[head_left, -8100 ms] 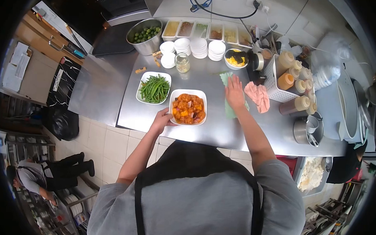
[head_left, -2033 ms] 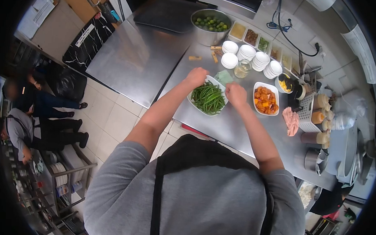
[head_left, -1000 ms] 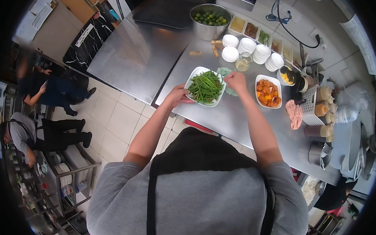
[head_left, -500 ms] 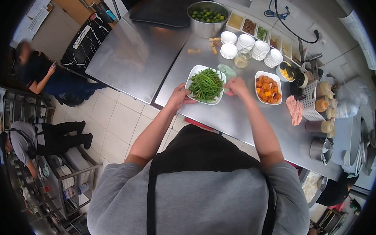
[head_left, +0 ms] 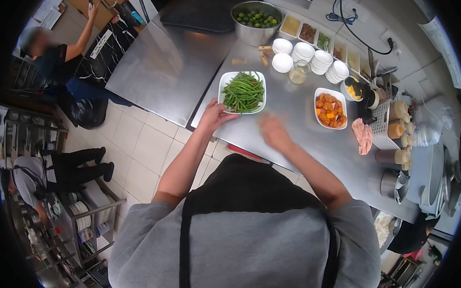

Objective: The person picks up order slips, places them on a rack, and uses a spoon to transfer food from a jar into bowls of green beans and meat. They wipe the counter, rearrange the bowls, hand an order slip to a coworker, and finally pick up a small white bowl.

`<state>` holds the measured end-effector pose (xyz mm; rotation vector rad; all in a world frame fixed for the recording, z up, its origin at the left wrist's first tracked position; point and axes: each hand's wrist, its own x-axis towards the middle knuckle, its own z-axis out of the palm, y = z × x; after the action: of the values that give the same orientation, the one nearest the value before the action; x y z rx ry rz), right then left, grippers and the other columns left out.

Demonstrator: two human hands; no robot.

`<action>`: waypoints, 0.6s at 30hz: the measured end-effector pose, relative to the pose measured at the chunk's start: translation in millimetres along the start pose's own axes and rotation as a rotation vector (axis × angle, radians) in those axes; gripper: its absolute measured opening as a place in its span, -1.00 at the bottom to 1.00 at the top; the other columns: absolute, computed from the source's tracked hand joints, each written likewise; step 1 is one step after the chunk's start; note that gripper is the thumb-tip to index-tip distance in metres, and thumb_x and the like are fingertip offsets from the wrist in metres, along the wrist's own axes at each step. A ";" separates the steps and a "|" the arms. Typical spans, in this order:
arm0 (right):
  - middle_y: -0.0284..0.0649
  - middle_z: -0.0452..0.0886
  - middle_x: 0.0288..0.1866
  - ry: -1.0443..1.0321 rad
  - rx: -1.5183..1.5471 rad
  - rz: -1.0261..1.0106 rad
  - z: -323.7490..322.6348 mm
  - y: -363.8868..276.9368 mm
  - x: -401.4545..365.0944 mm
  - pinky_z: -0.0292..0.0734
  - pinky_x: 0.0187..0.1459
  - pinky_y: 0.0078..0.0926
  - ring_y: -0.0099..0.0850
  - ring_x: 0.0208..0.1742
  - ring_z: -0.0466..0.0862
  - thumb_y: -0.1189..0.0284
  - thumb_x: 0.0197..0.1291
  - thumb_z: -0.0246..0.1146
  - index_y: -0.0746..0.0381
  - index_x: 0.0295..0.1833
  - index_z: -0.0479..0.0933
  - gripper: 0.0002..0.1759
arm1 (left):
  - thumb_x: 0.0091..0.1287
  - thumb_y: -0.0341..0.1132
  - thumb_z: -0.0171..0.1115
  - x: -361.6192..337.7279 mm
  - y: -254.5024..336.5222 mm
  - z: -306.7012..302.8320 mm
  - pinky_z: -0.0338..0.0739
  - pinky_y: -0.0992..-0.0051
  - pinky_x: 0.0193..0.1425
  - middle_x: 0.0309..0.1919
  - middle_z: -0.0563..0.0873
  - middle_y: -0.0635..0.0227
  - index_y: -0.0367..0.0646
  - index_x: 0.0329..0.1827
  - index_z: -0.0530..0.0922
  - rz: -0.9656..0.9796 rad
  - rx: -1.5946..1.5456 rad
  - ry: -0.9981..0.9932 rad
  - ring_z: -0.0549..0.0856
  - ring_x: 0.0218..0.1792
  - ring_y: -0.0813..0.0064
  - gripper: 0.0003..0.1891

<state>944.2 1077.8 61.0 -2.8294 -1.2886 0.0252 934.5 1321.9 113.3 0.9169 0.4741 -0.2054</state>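
Note:
A white square bowl [head_left: 223,89] heaped with green beans [head_left: 244,92] is at the near side of the steel counter. My left hand [head_left: 215,116] grips its lower left corner, thumb at the rim and fingers underneath. Just right of and below the bowl, apart from it, my right hand [head_left: 275,133] is closed and smeared by motion. A pale green blur by its fingers fits the cloth it held a moment earlier. Farther right sits a second white bowl [head_left: 317,115] with orange-glazed chunks [head_left: 330,110].
Behind are a glass jar [head_left: 299,73], stacked white dishes [head_left: 303,51], a steel pot [head_left: 254,33] of green fruit and ingredient tubs [head_left: 308,32]. A pink cloth [head_left: 362,136] and white basket [head_left: 385,126] stand right. Two people [head_left: 45,56] are at the left.
The bean bowl has shifted left and slightly up with my left hand. My right hand has swept down and left, and the green cloth has gone from beside the bowl. One person raised an arm.

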 end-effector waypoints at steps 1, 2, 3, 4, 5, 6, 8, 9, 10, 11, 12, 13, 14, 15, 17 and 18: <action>-0.03 0.30 0.21 0.000 0.003 0.001 -4.1 -4.5 -14.4 0.14 0.23 -0.15 -0.08 0.25 0.26 0.39 0.10 0.09 0.23 0.16 0.31 -0.54 | 0.13 -0.62 -0.17 -3.4 3.3 -4.7 0.64 0.22 -0.15 -0.14 0.49 -0.10 -0.37 0.08 0.10 -0.001 0.002 0.001 0.61 -0.19 0.03 -0.59; -0.03 0.28 0.23 0.030 0.212 -0.178 -11.8 -1.7 -32.1 0.12 0.23 -0.12 -0.07 0.27 0.22 0.41 0.09 0.08 0.23 0.13 0.33 -0.56 | 0.13 -0.62 -0.18 -7.0 8.5 -9.6 0.64 0.22 -0.14 -0.13 0.49 -0.10 -0.38 0.08 0.10 0.034 0.020 0.008 0.61 -0.18 0.02 -0.60; -0.03 0.25 0.24 0.065 0.414 -0.357 -18.4 7.4 -42.5 0.11 0.24 -0.09 -0.06 0.29 0.19 0.44 0.09 0.08 0.23 0.10 0.35 -0.59 | 0.14 -0.62 -0.19 -9.4 15.9 -11.8 0.64 0.22 -0.14 -0.13 0.49 -0.10 -0.38 0.09 0.09 0.074 0.037 0.008 0.60 -0.17 0.01 -0.60; -0.03 0.25 0.24 0.071 0.409 -0.355 -11.0 24.5 -43.5 0.11 0.24 -0.09 -0.06 0.29 0.19 0.44 0.09 0.08 0.23 0.10 0.35 -0.59 | 0.14 -0.62 -0.19 -15.4 24.8 -11.0 0.64 0.22 -0.14 -0.13 0.49 -0.10 -0.38 0.09 0.09 0.078 0.041 0.001 0.60 -0.17 0.01 -0.60; -0.03 0.25 0.24 0.211 0.294 -0.139 5.5 47.0 -38.8 0.10 0.24 -0.08 -0.07 0.29 0.19 0.45 0.08 0.08 0.23 0.10 0.35 -0.59 | 0.15 -0.62 -0.19 -25.1 34.2 -8.9 0.64 0.23 -0.14 -0.12 0.49 -0.11 -0.39 0.10 0.09 0.093 0.087 0.040 0.60 -0.16 0.01 -0.60; -0.03 0.25 0.24 0.347 0.179 0.076 13.8 63.8 -29.4 0.09 0.24 -0.08 -0.09 0.30 0.18 0.46 0.08 0.08 0.23 0.10 0.35 -0.59 | 0.15 -0.62 -0.20 -31.9 40.6 -10.2 0.64 0.25 -0.14 -0.12 0.49 -0.12 -0.40 0.10 0.08 0.106 0.134 0.080 0.60 -0.16 0.00 -0.60; -0.02 0.26 0.23 0.408 0.231 0.291 -1.8 75.7 8.8 0.12 0.23 -0.07 -0.06 0.26 0.22 0.41 0.09 0.08 0.22 0.10 0.35 -0.59 | 0.16 -0.61 -0.20 -36.8 46.6 -15.9 0.65 0.27 -0.15 -0.11 0.48 -0.14 -0.41 0.11 0.07 0.132 0.141 0.048 0.61 -0.17 -0.01 -0.59; -0.03 0.33 0.15 0.488 0.201 0.278 6.1 77.1 36.3 0.15 0.21 -0.13 -0.08 0.23 0.26 0.43 0.07 0.09 0.24 0.06 0.38 -0.62 | 0.15 -0.61 -0.20 -40.0 50.7 -12.3 0.64 0.29 -0.13 -0.10 0.48 -0.16 -0.42 0.12 0.07 0.143 0.170 0.056 0.60 -0.17 -0.02 -0.58; -0.03 0.41 0.07 0.567 0.170 0.263 16.7 69.4 61.7 0.17 0.19 -0.19 -0.11 0.20 0.30 0.45 0.05 0.10 0.26 0.01 0.40 -0.64 | 0.14 -0.60 -0.20 -41.0 54.4 -9.9 0.64 0.30 -0.11 -0.10 0.47 -0.17 -0.44 0.12 0.06 0.154 0.198 0.065 0.60 -0.16 -0.03 -0.57; -0.03 0.41 0.07 0.574 0.167 0.265 16.3 49.7 78.5 0.17 0.19 -0.19 -0.11 0.20 0.30 0.45 0.05 0.10 0.26 0.01 0.40 -0.64 | 0.16 -0.60 -0.20 -36.8 53.8 -11.0 0.66 0.30 -0.17 -0.13 0.49 -0.16 -0.42 0.12 0.07 0.154 0.162 0.074 0.62 -0.20 0.00 -0.59; -0.06 0.48 -0.10 0.487 0.338 0.203 14.4 23.1 96.5 0.29 0.00 -0.21 -0.12 -0.01 0.41 0.47 0.00 0.12 0.27 -0.13 0.46 -0.73 | 0.16 -0.60 -0.20 -34.8 53.4 -8.8 0.66 0.30 -0.17 -0.13 0.49 -0.16 -0.42 0.12 0.07 0.158 0.164 0.069 0.62 -0.20 0.00 -0.59; -0.08 0.55 -0.27 0.398 0.508 0.140 12.3 -5.7 113.3 0.41 -0.18 -0.23 -0.12 -0.22 0.51 0.48 -0.05 0.13 0.29 -0.27 0.51 -0.82 | 0.17 -0.60 -0.19 -32.8 53.3 -5.4 0.66 0.30 -0.18 -0.13 0.50 -0.15 -0.40 0.13 0.07 0.156 0.166 0.032 0.62 -0.20 0.00 -0.58; -0.02 0.52 -0.29 0.397 0.917 0.204 23.0 -47.3 114.9 0.41 -0.25 -0.23 -0.11 -0.29 0.49 0.52 -0.16 0.14 0.32 -0.31 0.49 -0.80 | 0.17 -0.59 -0.19 -30.1 53.3 -1.8 0.66 0.31 -0.20 -0.12 0.50 -0.13 -0.39 0.14 0.08 0.154 0.167 -0.007 0.62 -0.20 0.01 -0.58; 0.00 0.50 -0.34 0.305 0.552 -0.081 30.5 -69.6 109.3 0.37 -0.18 -0.20 -0.11 -0.22 0.48 0.53 -0.21 0.15 0.35 -0.29 0.47 -0.74 | 0.18 -0.59 -0.19 -26.1 50.4 0.9 0.66 0.32 -0.21 -0.13 0.51 -0.11 -0.37 0.14 0.09 0.143 0.166 -0.017 0.63 -0.20 0.03 -0.58; -0.03 0.48 -0.08 0.123 0.334 -0.378 8.3 -106.7 84.1 0.30 0.01 -0.18 -0.16 -0.01 0.46 0.43 0.02 0.06 0.25 -0.10 0.44 -0.71 | 0.19 -0.57 -0.16 -20.2 43.7 11.0 0.65 0.35 -0.24 -0.14 0.54 -0.03 -0.32 0.15 0.13 0.102 0.190 -0.025 0.65 -0.23 0.10 -0.59; -0.12 0.40 0.10 0.342 0.350 -0.426 5.0 -107.7 56.6 0.22 0.13 -0.19 -0.21 0.17 0.34 0.37 0.02 0.09 0.22 -0.01 0.42 -0.64 | 0.19 -0.56 -0.14 -17.4 39.5 18.3 0.65 0.35 -0.22 -0.15 0.55 -0.03 -0.32 0.15 0.13 0.075 0.215 -0.030 0.65 -0.23 0.12 -0.58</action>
<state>900.0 1191.2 59.9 -2.1158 -1.5816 -0.2110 939.3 1330.4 159.2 1.1382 0.3941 -0.2040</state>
